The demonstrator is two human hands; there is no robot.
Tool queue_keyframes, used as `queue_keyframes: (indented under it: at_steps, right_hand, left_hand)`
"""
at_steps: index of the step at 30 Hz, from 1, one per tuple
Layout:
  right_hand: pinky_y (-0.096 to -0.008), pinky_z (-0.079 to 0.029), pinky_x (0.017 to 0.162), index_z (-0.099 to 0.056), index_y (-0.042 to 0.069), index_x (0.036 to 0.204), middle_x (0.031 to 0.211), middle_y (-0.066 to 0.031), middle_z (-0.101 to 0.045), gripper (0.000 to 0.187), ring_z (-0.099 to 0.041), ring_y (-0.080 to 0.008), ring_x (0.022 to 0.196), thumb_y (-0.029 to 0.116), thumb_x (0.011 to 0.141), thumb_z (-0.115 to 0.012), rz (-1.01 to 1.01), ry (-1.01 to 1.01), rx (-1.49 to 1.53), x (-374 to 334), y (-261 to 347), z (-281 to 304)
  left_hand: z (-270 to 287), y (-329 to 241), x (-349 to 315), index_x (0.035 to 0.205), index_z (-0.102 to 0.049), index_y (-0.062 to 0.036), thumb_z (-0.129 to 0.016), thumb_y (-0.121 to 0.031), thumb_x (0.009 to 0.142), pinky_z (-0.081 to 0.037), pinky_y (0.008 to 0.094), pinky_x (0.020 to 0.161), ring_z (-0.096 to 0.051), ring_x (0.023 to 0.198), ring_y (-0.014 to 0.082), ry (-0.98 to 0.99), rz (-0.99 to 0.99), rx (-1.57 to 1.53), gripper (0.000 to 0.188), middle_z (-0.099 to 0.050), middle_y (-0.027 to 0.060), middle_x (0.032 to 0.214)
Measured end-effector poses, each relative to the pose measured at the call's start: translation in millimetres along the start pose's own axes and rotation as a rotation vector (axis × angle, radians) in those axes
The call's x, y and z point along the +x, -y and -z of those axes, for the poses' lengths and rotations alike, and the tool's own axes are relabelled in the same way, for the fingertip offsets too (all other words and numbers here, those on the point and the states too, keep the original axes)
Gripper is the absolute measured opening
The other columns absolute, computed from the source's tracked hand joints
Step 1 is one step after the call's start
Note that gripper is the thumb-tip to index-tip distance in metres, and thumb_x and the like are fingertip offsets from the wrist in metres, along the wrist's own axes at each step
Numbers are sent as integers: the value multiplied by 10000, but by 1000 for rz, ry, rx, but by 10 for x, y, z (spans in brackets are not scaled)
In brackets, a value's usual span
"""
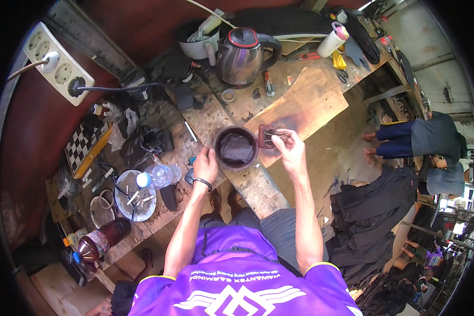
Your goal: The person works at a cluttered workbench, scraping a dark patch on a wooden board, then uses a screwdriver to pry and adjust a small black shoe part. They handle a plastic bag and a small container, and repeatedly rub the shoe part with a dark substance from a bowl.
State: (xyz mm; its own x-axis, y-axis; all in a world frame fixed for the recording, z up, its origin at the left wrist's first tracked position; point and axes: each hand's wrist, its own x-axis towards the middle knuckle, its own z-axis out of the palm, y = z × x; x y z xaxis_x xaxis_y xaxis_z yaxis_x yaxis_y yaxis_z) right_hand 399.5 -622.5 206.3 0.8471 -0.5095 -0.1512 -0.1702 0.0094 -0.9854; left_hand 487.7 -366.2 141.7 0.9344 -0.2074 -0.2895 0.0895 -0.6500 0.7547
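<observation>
A round dark brown bowl [219, 160] stands in front of me near the table's edge, with something black and shiny inside. Beside its left wall rests my left hand [205, 166], fingers forward and holding nothing that I can see; whether it touches the bowl I cannot tell. My right hand [289, 147] is closed in a pinch just right of the bowl. Its fingertips are over a small square reddish-brown holder [263, 142] with a dark middle. What sits in the pinch is too small to name.
A wooden board [310, 97] lies ahead on the right, with a kettle [240, 60] behind. To my left are a clear bottle [160, 176], a plate of cigarette butts [122, 199] and a dark drink bottle [102, 239]. Black cloth [371, 210] is heaped right; another person [432, 139] stands beyond.
</observation>
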Motion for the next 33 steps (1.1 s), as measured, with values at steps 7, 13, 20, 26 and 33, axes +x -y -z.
queue_keyframes:
  at_steps: [7,13,20,26,33]
  right_hand:
    - [-292,-588,722,-599,20,1255,1079,-70,-707,334,-700,-145,940,154,978,-730,-308,20,528,-57,-286,-278]
    - [-411,-613,793,-586,36,1233,1091,-88,-690,339,-702,-206,945,219,983,-724,-232,-75,562,487,-319,122]
    - [-313,-529,797,-614,37,1248,1055,-68,-695,419,-672,-167,913,294,953,-766,-187,-203,261,735,-367,294]
    - [-378,-533,943,-683,0,1192,1061,-128,-752,444,-691,-247,967,270,867,-820,262,33,-602,927,-20,240]
    - [-445,-503,920,-726,71,1155,1065,-152,-745,389,-617,-344,1051,243,816,-810,361,216,-1092,961,114,-130]
  left_hand:
    - [-108,-174,254,1155,-666,-14,-557,-200,1020,-557,462,831,-728,928,394,-28,6,-298,254,-734,231,1002]
    - [-444,-676,915,1161,-667,15,-570,-182,1020,-614,384,613,-763,740,323,78,-80,-272,261,-747,227,990]
    - [-550,-835,1135,1170,-679,16,-579,-170,1016,-637,390,613,-768,762,321,184,-45,-157,261,-758,223,975]
    - [-618,-593,1231,1183,-698,-13,-617,-219,992,-590,432,810,-757,937,347,154,-172,-62,293,-758,237,985]
    - [-434,-660,958,1211,-648,32,-660,-226,968,-566,441,842,-741,898,345,4,-265,-163,354,-729,237,982]
